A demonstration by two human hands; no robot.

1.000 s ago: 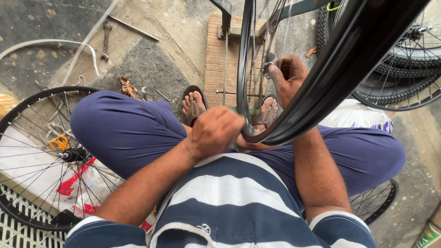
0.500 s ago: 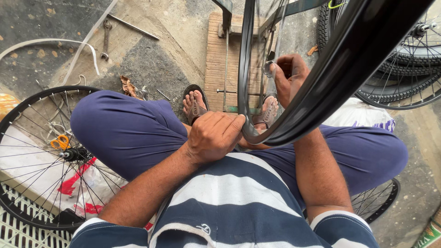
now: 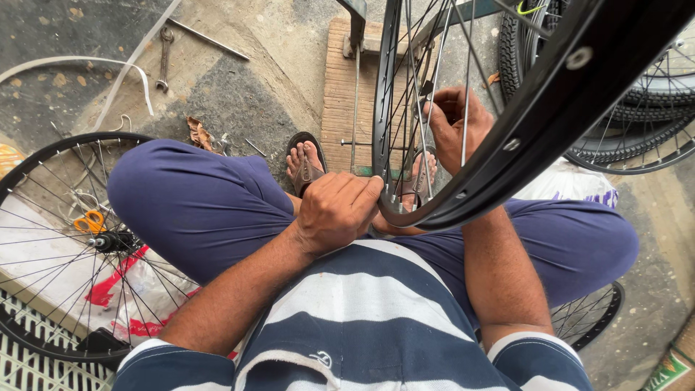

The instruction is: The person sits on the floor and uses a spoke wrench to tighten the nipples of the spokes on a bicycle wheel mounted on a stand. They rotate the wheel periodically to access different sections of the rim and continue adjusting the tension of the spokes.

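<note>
While the left hand [image 3: 337, 210] clasps its lower edge, the upright black bicycle rim [image 3: 463, 145] shows thin silver spokes [image 3: 420, 108], one pinched by the right hand [image 3: 456, 123].

A second spoked wheel [image 3: 69, 246] lies flat on the ground at left, over white plastic sheeting with red print [image 3: 108, 286], orange-handled scissors [image 3: 90, 219] showing between its spokes. A wrench [image 3: 164, 58] and a thin metal rod [image 3: 208, 39] rest on the stained concrete beyond, near a curling white strip [image 3: 116, 83]. Tyred wheels [image 3: 637, 108] are stacked at right.
</note>
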